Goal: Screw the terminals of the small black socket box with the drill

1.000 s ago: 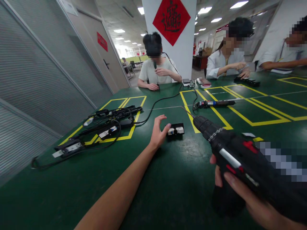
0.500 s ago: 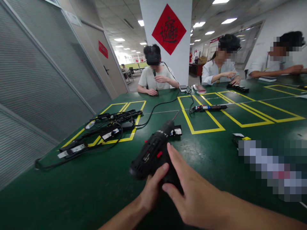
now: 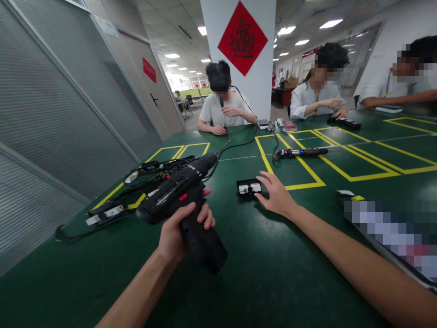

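Observation:
My left hand [image 3: 184, 228] is wrapped round the handle of a black cordless drill [image 3: 177, 189]. The drill has a red button on its side, and a thin bit in its chuck points away toward the far side. To the right of it, my right hand [image 3: 276, 193] reaches over the table with thumb and fingers apart. Its fingertips are at the right end of a small black box [image 3: 249, 187] with white and blue pieces inside. Whether they touch the box I cannot tell.
Black cabled devices [image 3: 112, 209] lie at the left on the green table [image 3: 239, 273]. A pen-shaped electric screwdriver [image 3: 303, 153] rests among yellow tape rectangles. A partly blurred flat object [image 3: 385, 232] is at the right. Several people sit across the table.
My right hand has left the drill and moved forward to the small box. The drill has shifted left in my left hand, which now grips its handle alone.

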